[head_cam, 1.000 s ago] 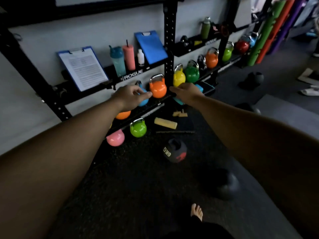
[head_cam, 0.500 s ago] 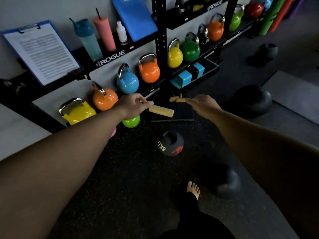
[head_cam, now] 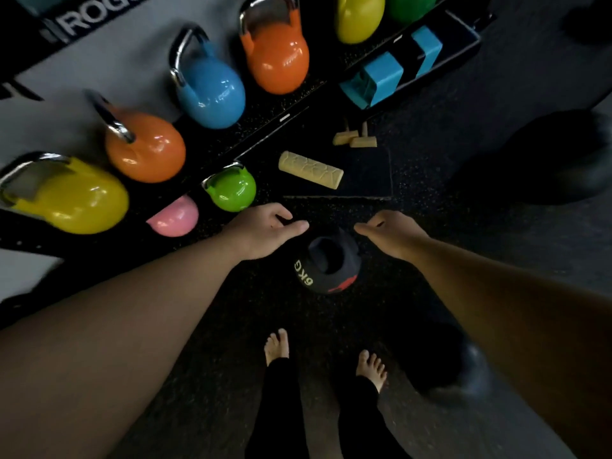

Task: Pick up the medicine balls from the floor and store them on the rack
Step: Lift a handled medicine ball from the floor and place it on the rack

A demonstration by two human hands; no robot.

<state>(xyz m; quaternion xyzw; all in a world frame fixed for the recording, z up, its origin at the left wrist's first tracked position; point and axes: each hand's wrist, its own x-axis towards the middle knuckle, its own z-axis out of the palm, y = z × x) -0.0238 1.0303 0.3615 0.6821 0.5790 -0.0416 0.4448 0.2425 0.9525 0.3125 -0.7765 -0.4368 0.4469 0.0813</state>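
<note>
Head camera view, looking straight down at a dark rubber gym floor (head_cam: 205, 326). Two bare arms reach forward toward a black medicine ball (head_cam: 326, 263) marked "6KG" in pale letters with a red patch, resting on the floor just ahead of the person's bare feet (head_cam: 276, 346). The left hand (head_cam: 265, 230) hangs over the ball's left edge and the right hand (head_cam: 392, 235) over its right edge; both sets of fingers are loosely spread, palms down, and grasp nothing. Whether either hand touches the ball cannot be told. A second dark ball (head_cam: 440, 362) lies on the floor beside the right foot, partly under the right forearm, and a third dark, blurred ball (head_cam: 546, 160) sits farther right. Beyond the hands, the rack (head_cam: 265, 124) carries yellow, orange and blue kettlebells; green and pink ones stand lower down. A yellow textured roller (head_cam: 311, 169) lies on a black mat near the rack.
</note>
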